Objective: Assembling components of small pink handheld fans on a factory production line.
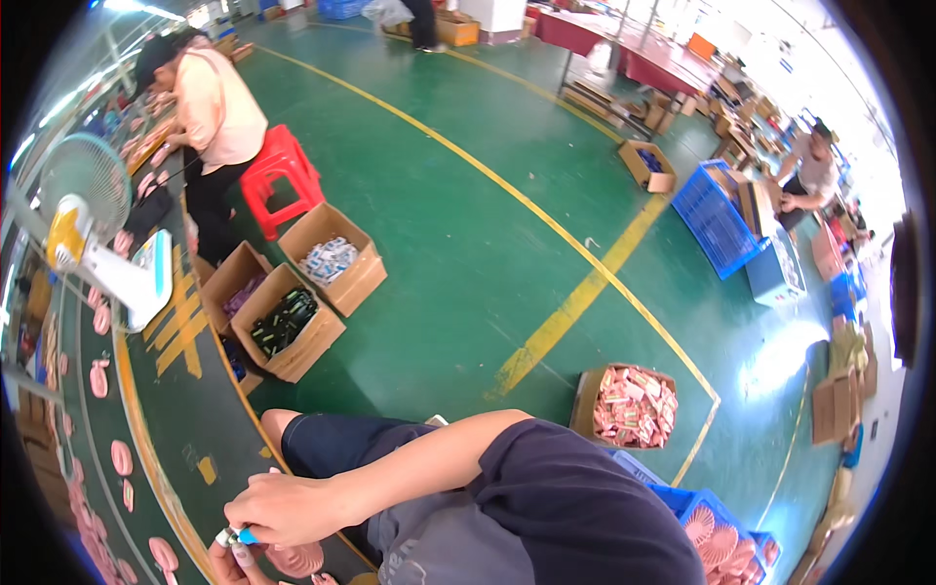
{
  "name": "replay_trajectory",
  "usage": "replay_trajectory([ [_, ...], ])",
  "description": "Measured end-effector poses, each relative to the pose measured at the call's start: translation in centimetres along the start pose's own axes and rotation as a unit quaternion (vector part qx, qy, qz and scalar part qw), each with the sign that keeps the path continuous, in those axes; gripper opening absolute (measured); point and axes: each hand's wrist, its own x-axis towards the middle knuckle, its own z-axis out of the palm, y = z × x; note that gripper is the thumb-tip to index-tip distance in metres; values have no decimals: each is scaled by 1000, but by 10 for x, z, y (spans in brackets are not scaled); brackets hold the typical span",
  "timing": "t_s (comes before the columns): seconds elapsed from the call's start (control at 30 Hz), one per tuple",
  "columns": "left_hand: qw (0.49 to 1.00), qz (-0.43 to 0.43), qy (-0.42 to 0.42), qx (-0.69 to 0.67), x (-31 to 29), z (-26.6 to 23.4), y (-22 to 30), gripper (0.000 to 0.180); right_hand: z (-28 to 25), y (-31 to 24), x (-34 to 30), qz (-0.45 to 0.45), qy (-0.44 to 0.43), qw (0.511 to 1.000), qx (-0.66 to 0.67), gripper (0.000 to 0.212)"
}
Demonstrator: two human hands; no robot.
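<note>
Seen from above through a fisheye lens, a seated person works at a dark green bench point(146, 429) that curves along the left edge of the picture. Both hands meet at the bottom left. The right hand point(283, 507) reaches across from the right, forearm bare, its fingers closed in a pinch on a small blue and white part point(239, 535). The left hand point(234, 564) sits just below it, mostly cut off by the picture's edge — its fingertips touch the same part, though whether they grip it cannot be told. The part pokes out to the left of the right hand's fingertips, its long axis lying roughly left to right, and the right hand is the one plainly holding it.

Just beneath the hands lies a pink round fan piece point(294, 559). More pink pieces point(121, 456) dot the bench.

Beyond, a white desk fan point(93, 210) stands on the bench — a co-worker point(219, 102) sits past it by a red stool point(281, 174). Open cardboard boxes point(292, 302) rest on the green floor point(468, 244).
</note>
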Motion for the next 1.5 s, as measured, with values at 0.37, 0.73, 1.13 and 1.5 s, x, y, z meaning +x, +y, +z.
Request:
replay_trajectory([
  [0.37,996,27,-87,15,49,26,10,20,-53,10,2,32,64,997,28,8],
  [0.73,985,122,-93,77,97,40,37,20,-62,25,22,-26,204,976,73,9],
  [1.13,985,150,-62,64,109,34,44,19,-64,24,45,13,160,981,111,11],
  [1.5,984,104,-142,-31,115,20,50,21,-83,18,49,-17,58,984,165,6],
])
